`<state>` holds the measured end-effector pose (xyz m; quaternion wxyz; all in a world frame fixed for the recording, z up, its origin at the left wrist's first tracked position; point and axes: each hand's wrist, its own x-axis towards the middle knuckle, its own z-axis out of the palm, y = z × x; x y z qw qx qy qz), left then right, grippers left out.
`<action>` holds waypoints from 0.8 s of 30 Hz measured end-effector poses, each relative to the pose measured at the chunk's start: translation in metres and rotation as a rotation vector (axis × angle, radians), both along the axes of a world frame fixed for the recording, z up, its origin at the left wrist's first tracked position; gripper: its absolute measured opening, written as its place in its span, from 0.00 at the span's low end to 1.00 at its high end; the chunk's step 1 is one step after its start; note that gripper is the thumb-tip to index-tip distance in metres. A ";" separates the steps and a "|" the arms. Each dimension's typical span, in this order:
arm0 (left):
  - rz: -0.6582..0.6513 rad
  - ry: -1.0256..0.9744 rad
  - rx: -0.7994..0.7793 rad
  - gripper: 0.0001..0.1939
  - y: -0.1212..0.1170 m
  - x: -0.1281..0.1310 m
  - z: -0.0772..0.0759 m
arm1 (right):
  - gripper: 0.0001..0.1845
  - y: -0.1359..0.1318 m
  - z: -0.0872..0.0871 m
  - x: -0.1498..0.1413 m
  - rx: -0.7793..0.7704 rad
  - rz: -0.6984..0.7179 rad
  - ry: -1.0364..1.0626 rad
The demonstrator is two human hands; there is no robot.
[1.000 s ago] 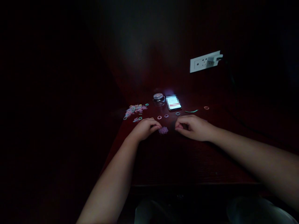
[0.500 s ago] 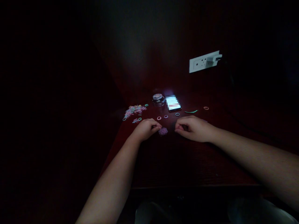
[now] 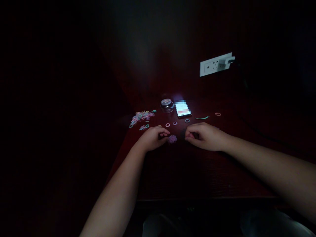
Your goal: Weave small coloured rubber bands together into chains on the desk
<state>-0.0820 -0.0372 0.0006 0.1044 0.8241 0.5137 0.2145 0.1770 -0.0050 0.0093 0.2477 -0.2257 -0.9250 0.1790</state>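
Observation:
The scene is very dark. My left hand (image 3: 153, 138) rests on a dark wooden table (image 3: 187, 174), fingers curled in a pinch touching a small purple cluster of rubber bands (image 3: 172, 139). My right hand (image 3: 203, 135) lies a little to the right, fingers curled shut; what they hold, if anything, is hidden. A pile of small coloured rubber bands (image 3: 142, 117) lies beyond my left hand. Loose single bands (image 3: 175, 123) are scattered just beyond both hands.
A lit phone (image 3: 183, 109) lies at the back of the table beside a small clear jar (image 3: 167, 105). A green strip (image 3: 201, 117) and an orange band (image 3: 217, 114) lie to the right. A white wall socket (image 3: 213, 65) holds a plugged charger.
Almost nothing has changed: both hands stay in place, with the left fingers shifting slightly against the purple cluster.

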 end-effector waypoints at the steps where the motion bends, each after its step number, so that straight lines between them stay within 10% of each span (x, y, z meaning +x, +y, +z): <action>1: -0.003 -0.001 -0.002 0.10 0.000 0.002 0.000 | 0.10 0.000 0.000 0.000 0.002 0.000 -0.001; 24: 0.048 -0.083 -0.039 0.09 0.003 0.004 0.000 | 0.10 0.000 0.000 0.000 -0.014 0.006 -0.006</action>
